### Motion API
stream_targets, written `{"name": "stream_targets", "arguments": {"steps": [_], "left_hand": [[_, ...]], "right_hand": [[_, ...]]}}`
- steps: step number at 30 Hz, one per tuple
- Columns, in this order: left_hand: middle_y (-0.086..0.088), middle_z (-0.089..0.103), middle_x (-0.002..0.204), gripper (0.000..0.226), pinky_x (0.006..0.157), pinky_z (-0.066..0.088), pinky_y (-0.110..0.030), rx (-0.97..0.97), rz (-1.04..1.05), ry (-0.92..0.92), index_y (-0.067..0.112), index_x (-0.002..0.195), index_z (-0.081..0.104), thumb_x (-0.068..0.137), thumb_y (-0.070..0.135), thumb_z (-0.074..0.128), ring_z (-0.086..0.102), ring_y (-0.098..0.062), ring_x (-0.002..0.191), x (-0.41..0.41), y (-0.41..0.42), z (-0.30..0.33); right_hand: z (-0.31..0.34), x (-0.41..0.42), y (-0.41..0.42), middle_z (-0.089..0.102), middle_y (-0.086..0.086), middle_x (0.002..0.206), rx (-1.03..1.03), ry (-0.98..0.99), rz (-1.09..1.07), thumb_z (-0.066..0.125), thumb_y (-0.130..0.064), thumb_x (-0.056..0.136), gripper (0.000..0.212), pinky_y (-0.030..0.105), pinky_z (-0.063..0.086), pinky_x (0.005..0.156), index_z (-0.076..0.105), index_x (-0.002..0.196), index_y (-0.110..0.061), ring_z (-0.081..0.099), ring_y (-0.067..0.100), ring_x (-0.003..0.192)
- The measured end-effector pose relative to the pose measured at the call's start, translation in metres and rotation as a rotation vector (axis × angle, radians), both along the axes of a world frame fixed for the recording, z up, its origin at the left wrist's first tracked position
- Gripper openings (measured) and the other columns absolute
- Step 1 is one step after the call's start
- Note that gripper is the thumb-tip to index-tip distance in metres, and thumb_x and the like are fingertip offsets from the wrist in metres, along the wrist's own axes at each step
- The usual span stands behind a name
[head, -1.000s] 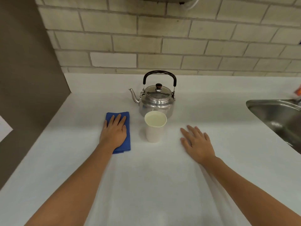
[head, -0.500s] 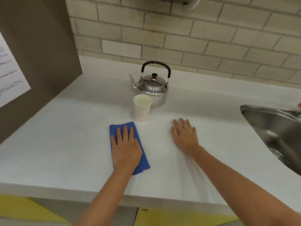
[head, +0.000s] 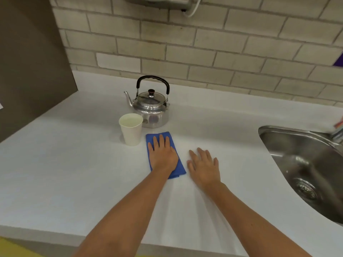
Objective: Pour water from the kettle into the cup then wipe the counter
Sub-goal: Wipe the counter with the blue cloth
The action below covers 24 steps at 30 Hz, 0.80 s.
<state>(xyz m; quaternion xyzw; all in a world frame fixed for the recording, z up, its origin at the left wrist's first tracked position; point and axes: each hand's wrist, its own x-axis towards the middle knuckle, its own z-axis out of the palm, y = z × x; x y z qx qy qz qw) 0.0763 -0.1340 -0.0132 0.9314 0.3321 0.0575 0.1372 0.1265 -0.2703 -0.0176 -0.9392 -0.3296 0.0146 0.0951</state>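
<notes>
Two hands lie flat on the white tabletop (head: pixel 65 164): left hand (head: pixel 163 156), fingers spread, presses the blue cloth (head: pixel 178 166); right hand (head: pixel 204 167) rests open just right of it. Cup (head: pixel 131 129) stands left of the cloth, kettle (head: pixel 151 106) just behind.

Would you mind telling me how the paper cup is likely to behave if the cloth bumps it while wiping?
The paper cup looks thin-walled and narrower at its base, so it would probably tip or slide easily. It seems to hold liquid, which may steady it somewhat but would spill. The blue cloth under the left hand lies right beside it, so a nudge seems plausible.
</notes>
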Motion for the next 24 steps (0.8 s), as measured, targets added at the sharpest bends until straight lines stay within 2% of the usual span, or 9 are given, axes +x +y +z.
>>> {"name": "stream_targets", "arguments": {"steps": [4,8,16,19,24], "left_hand": [[-0.010,0.008,0.158,0.052,0.118,0.002,-0.048,0.011,0.038,0.000,0.014,0.147,0.010,0.097,0.027,0.020,0.002,-0.032,0.145,0.037,0.030,0.003],[-0.008,0.010,0.158,0.051,0.118,0.003,-0.047,0.027,-0.032,0.007,0.015,0.147,0.011,0.097,0.025,0.019,0.004,-0.031,0.145,0.036,0.033,-0.002],[-0.001,0.010,0.159,0.052,0.119,0.003,-0.043,0.056,-0.198,-0.044,0.021,0.147,0.010,0.097,0.032,0.018,0.004,-0.024,0.146,-0.023,0.002,-0.019],[-0.003,0.007,0.159,0.052,0.119,0.002,-0.044,0.027,-0.164,-0.022,0.020,0.147,0.008,0.097,0.032,0.017,0.002,-0.025,0.146,-0.008,0.008,-0.009],[-0.002,0.004,0.159,0.052,0.120,0.000,-0.044,0.021,-0.271,0.031,0.018,0.147,0.005,0.098,0.029,0.015,-0.001,-0.025,0.146,0.012,0.004,-0.001]], "right_hand": [[-0.003,0.007,-0.002,0.028,0.002,0.152,0.017,-0.074,0.024,0.028,-0.039,0.096,0.046,0.047,0.022,0.109,0.030,0.141,-0.029,0.020,0.022,0.139],[0.000,0.012,-0.005,0.031,0.002,0.149,0.031,-0.092,0.061,0.030,-0.037,0.097,0.044,0.044,0.025,0.107,0.033,0.140,-0.029,0.024,0.021,0.136],[0.009,0.005,-0.003,0.028,0.003,0.151,0.016,-0.028,0.033,0.030,-0.035,0.097,0.044,0.045,0.023,0.110,0.032,0.141,-0.028,0.021,0.022,0.138],[0.009,0.004,-0.002,0.025,0.002,0.153,0.005,-0.006,0.023,0.028,-0.035,0.098,0.045,0.045,0.021,0.112,0.028,0.142,-0.029,0.018,0.022,0.140],[0.005,0.004,0.000,0.020,0.001,0.155,-0.006,0.023,-0.004,0.025,-0.036,0.099,0.046,0.046,0.016,0.115,0.024,0.144,-0.031,0.012,0.022,0.143]]}}
